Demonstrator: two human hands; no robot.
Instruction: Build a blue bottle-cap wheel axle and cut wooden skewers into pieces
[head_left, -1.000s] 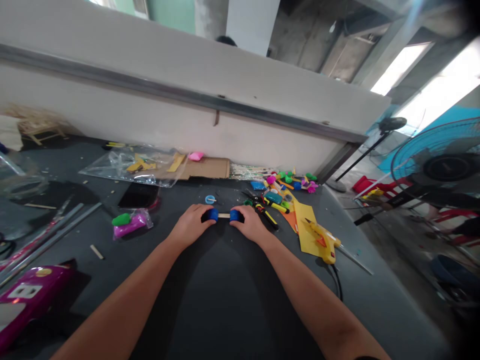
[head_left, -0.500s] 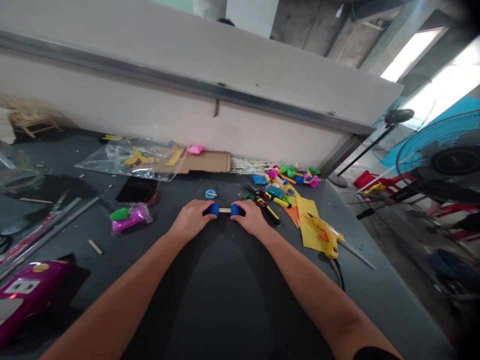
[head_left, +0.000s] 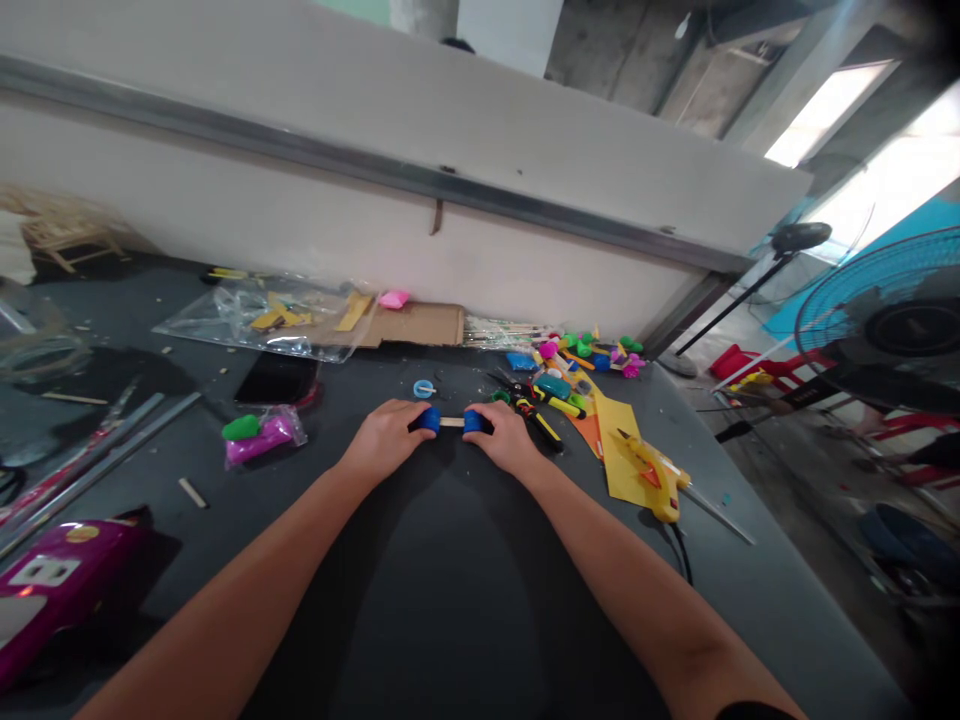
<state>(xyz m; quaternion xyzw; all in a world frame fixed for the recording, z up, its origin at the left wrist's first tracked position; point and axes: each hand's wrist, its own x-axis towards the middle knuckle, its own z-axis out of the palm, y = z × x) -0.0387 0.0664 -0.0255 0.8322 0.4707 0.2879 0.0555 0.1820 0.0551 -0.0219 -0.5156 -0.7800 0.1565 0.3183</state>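
My left hand and my right hand rest on the dark work table, each closed around a blue foam wheel. The left blue wheel and the right blue wheel sit on the ends of a short wooden stick, which shows between them as an axle. A small blue ring lies just beyond my left hand. Pliers with yellow-and-black handles lie close to my right hand.
A yellow glue gun lies on yellow paper to the right, among scattered coloured craft pieces. On the left are a bag of pink clay and a magenta car body. A wall bounds the table's far side, and a fan stands right.
The view has tilted slightly, so the table items sit a little higher in the frame. Both hands still hold the wheels on the stick, with no visible change of grip.
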